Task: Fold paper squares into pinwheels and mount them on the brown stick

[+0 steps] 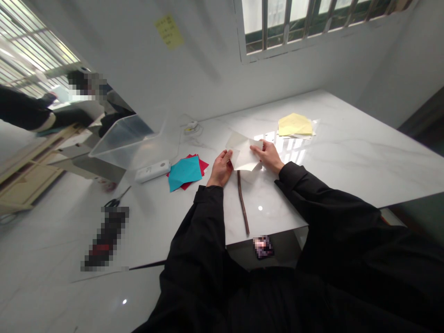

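Between my two hands is a creased sheet of cream paper (244, 155), held a little above the white marbled table (350, 152). My left hand (221, 169) pinches its left edge with thumb and fingers. At the right edge, my right hand (268, 155) grips the same sheet, thumb on top. A thin brown stick (243, 203) lies on the table below the paper, its upper end hidden behind the sheet. Left of my left hand, a blue sheet of paper (185, 171) rests on red paper (204, 165).
Yellow paper (294, 125) lies on white sheets at the back right. To the left are a white power strip (152, 171), a clear plastic bin (118, 143), scissors (116, 200) and a pixelated dark object (106, 240). A sticky note (169, 31) is on the wall. Other people are at far left.
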`<state>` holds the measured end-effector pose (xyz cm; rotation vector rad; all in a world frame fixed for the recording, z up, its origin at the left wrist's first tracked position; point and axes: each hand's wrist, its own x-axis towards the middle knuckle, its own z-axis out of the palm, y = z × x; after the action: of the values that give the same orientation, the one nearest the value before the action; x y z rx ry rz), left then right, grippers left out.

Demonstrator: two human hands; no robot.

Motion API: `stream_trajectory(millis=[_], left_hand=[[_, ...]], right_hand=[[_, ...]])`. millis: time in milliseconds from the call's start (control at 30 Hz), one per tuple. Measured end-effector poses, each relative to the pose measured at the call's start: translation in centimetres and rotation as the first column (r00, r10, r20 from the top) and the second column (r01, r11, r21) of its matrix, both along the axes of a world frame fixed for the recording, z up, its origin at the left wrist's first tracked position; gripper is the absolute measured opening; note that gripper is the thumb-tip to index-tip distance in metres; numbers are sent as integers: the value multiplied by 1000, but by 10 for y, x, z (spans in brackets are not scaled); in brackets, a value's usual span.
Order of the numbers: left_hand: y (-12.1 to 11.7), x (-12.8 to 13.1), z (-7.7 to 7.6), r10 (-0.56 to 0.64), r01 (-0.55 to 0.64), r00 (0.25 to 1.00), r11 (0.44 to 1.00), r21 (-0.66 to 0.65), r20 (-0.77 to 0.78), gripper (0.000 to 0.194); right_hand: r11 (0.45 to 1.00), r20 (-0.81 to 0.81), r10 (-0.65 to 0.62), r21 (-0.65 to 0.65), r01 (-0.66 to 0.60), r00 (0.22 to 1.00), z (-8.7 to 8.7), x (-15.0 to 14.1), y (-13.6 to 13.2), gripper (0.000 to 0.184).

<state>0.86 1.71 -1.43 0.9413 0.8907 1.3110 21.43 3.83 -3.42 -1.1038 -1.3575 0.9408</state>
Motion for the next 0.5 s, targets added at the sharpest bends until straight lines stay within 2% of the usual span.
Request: stream_trajectory(millis=[200, 500], left_hand=[[1, -1, -2, -21, 21, 999, 1000, 11, 38, 41], [2, -2, -4, -42, 44, 992, 999, -12, 120, 28]], right_hand=[[1000, 6, -5, -10, 5, 1000, -1, 0, 0, 50], [999, 17, -39, 21, 39, 999, -6, 0, 7, 57]])
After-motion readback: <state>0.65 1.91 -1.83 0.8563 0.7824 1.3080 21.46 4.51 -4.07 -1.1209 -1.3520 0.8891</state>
